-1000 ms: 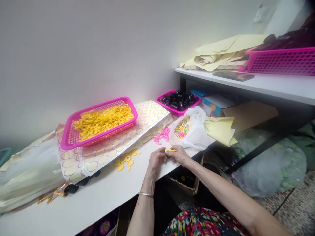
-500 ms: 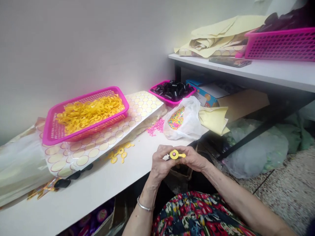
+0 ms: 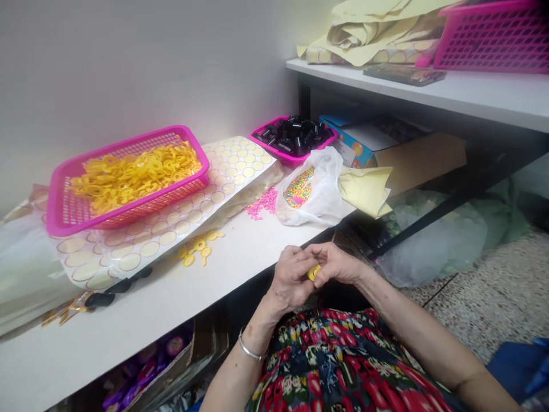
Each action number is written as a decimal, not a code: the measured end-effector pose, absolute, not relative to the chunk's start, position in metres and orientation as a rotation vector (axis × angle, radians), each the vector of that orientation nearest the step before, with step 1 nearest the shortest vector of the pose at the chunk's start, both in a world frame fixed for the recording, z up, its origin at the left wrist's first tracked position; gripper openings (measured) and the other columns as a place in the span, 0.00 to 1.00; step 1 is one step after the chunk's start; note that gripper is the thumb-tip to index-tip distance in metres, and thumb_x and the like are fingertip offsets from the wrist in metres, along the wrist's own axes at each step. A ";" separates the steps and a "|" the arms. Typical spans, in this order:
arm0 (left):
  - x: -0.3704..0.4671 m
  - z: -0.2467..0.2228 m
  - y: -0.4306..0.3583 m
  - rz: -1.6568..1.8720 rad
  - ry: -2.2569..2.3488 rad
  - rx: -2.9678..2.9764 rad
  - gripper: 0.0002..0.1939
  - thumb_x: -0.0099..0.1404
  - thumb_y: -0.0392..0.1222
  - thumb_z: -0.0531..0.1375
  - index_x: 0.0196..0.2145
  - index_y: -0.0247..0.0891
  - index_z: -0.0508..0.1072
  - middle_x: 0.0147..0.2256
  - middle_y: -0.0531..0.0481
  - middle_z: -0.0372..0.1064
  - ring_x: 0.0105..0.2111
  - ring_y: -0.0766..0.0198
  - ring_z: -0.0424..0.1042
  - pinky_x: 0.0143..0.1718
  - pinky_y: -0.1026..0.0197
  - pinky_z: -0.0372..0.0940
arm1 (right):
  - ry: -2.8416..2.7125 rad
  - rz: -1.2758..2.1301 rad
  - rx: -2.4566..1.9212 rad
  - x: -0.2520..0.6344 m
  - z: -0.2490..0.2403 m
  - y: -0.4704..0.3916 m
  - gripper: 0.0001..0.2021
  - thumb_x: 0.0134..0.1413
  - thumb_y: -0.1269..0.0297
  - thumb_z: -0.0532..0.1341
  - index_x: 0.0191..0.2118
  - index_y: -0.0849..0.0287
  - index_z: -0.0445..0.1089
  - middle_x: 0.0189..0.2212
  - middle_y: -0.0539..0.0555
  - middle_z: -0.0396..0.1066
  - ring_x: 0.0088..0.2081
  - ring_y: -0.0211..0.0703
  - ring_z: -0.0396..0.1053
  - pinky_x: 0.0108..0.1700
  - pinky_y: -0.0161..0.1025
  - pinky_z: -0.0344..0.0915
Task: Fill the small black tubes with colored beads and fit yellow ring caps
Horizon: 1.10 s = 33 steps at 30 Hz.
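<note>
Over my lap at the table's front edge, my left hand (image 3: 290, 279) and my right hand (image 3: 338, 264) meet around a small yellow plastic ring piece (image 3: 314, 272). My right thumb presses on its face. The fingers of my left hand are curled round it from the other side. Most of the piece, its tab included, is hidden by fingers. Loose yellow ring pieces (image 3: 199, 245) with short tabs lie on the table to the left. Small pink beads (image 3: 265, 201) are heaped beyond my hands, beside a white plastic bag (image 3: 328, 197) with multicoloured beads showing in it.
A pink basket (image 3: 58, 214) of yellow ring pieces stands on sticker sheets (image 3: 160, 226) at left. Another pink basket (image 3: 288, 161) holds short black cylinders. At right are a raised shelf (image 3: 412, 91), an open carton (image 3: 422, 163) and a dark table leg (image 3: 412, 214).
Both hands have closed in over the yellow ring piece, which showed its whole face and tab before. The white wrapper-like scrap and dark part by the left fingers are now hidden. The view has tilted down.
</note>
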<state>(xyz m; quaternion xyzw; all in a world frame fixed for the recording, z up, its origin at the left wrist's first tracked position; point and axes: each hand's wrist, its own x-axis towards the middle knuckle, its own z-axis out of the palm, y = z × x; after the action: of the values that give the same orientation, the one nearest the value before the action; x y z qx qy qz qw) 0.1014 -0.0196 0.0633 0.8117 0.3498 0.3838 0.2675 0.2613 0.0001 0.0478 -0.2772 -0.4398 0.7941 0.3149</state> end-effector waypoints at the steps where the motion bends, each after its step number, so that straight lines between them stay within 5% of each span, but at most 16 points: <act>1: 0.104 0.062 -0.020 1.021 0.947 2.210 0.04 0.54 0.39 0.60 0.29 0.39 0.74 0.26 0.49 0.70 0.31 0.62 0.61 0.38 0.56 0.57 | -1.167 2.076 -0.749 0.262 0.048 -0.001 0.23 0.22 0.73 0.72 0.34 0.63 0.70 0.26 0.48 0.69 0.28 0.34 0.65 0.30 0.29 0.60; 14: 0.107 0.031 -0.020 1.093 1.018 2.116 0.07 0.50 0.31 0.57 0.27 0.38 0.73 0.24 0.49 0.66 0.32 0.60 0.60 0.35 0.57 0.59 | -1.087 1.765 -0.964 0.250 0.024 -0.018 0.14 0.33 0.67 0.67 0.33 0.61 0.71 0.27 0.49 0.70 0.30 0.37 0.66 0.34 0.35 0.61; 20: 0.097 0.015 -0.023 1.106 1.067 1.984 0.08 0.48 0.37 0.63 0.30 0.37 0.74 0.27 0.47 0.67 0.35 0.59 0.59 0.34 0.57 0.60 | -1.144 1.993 -0.848 0.248 0.020 -0.017 0.27 0.30 0.68 0.69 0.44 0.60 0.68 0.36 0.51 0.70 0.37 0.40 0.65 0.37 0.34 0.60; 25: 0.100 0.010 -0.031 1.049 1.132 2.078 0.06 0.49 0.32 0.59 0.26 0.38 0.73 0.24 0.48 0.68 0.31 0.60 0.60 0.36 0.56 0.60 | -1.337 2.018 -0.908 0.247 0.016 -0.012 0.19 0.39 0.66 0.65 0.42 0.62 0.69 0.35 0.53 0.71 0.37 0.42 0.66 0.37 0.36 0.62; 27: 0.094 0.006 -0.033 1.068 1.127 2.132 0.11 0.47 0.32 0.59 0.31 0.38 0.73 0.30 0.47 0.70 0.33 0.60 0.62 0.38 0.55 0.61 | -1.483 1.978 -0.939 0.246 0.006 -0.006 0.21 0.41 0.65 0.63 0.46 0.62 0.67 0.38 0.55 0.71 0.39 0.46 0.67 0.39 0.39 0.63; 30: 0.063 0.000 -0.038 1.202 1.257 2.104 0.20 0.47 0.34 0.61 0.41 0.39 0.71 0.43 0.42 0.68 0.41 0.57 0.64 0.41 0.54 0.63 | -1.988 1.598 -1.232 0.244 -0.019 0.009 0.22 0.42 0.66 0.60 0.47 0.61 0.67 0.40 0.59 0.71 0.41 0.51 0.67 0.42 0.43 0.63; 33: 0.000 -0.007 -0.043 1.412 1.672 1.885 0.13 0.52 0.35 0.59 0.38 0.39 0.72 0.41 0.42 0.68 0.42 0.58 0.67 0.42 0.54 0.64 | -2.513 1.059 -1.439 0.234 -0.044 0.024 0.19 0.41 0.75 0.57 0.44 0.64 0.69 0.43 0.63 0.69 0.46 0.53 0.65 0.48 0.44 0.59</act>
<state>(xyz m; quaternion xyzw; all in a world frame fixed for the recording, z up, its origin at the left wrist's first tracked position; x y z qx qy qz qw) 0.0005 -0.0430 -0.0066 0.6475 0.5743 0.4848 0.1263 0.2341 0.0243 -0.0438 -0.4665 -0.8147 0.3432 0.0291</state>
